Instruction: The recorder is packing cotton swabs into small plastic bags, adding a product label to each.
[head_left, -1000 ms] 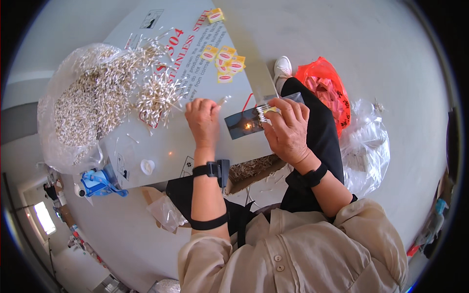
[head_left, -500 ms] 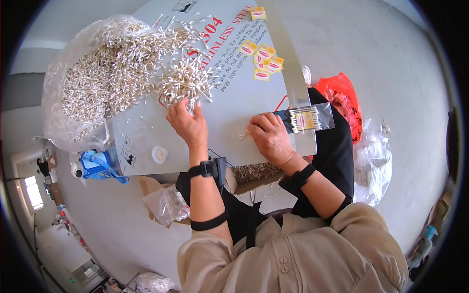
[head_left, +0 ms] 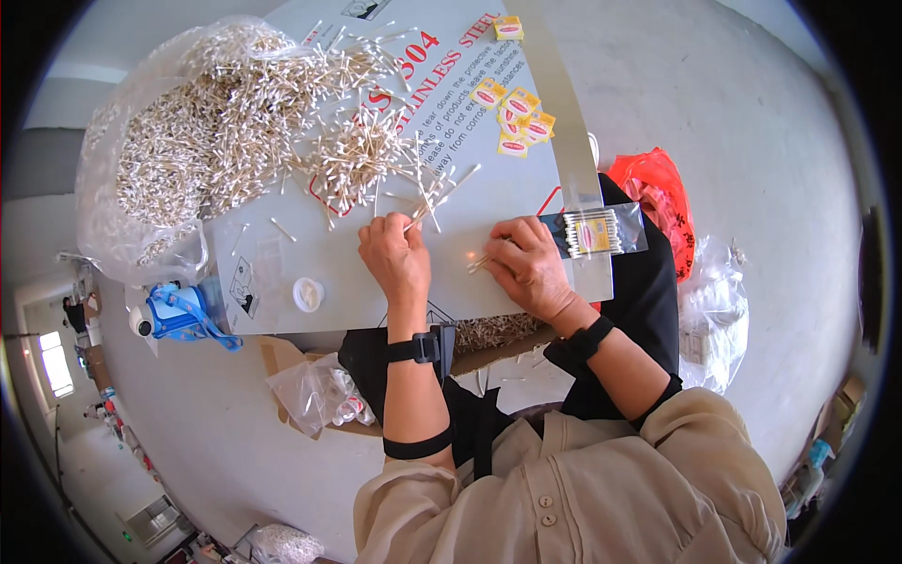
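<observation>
My left hand [head_left: 395, 256] is closed at the near side of a loose heap of cotton swabs [head_left: 355, 158], its fingertips pinching a few cotton swabs [head_left: 430, 193] that fan out ahead of it. My right hand [head_left: 529, 268] lies closed to the right, with swab tips [head_left: 476, 266] poking out from under its fingers. Just beyond that hand, a clear plastic sleeve [head_left: 631, 228] holds a row of swabs and a yellow card [head_left: 592, 234] at the table's right edge. How many swabs the right hand grips is hidden.
A large clear bag [head_left: 94, 179] spills swabs across the left of the sheet-covered table [head_left: 366, 291]. Yellow cards [head_left: 520, 117] lie at the far right. A small white cup [head_left: 307, 294] stands near the front edge. A red bag [head_left: 669, 183] sits beyond the right edge.
My left hand has drawn back from the heap, toward me and to the right, pulling several swabs out. The right hand has stayed almost in place.
</observation>
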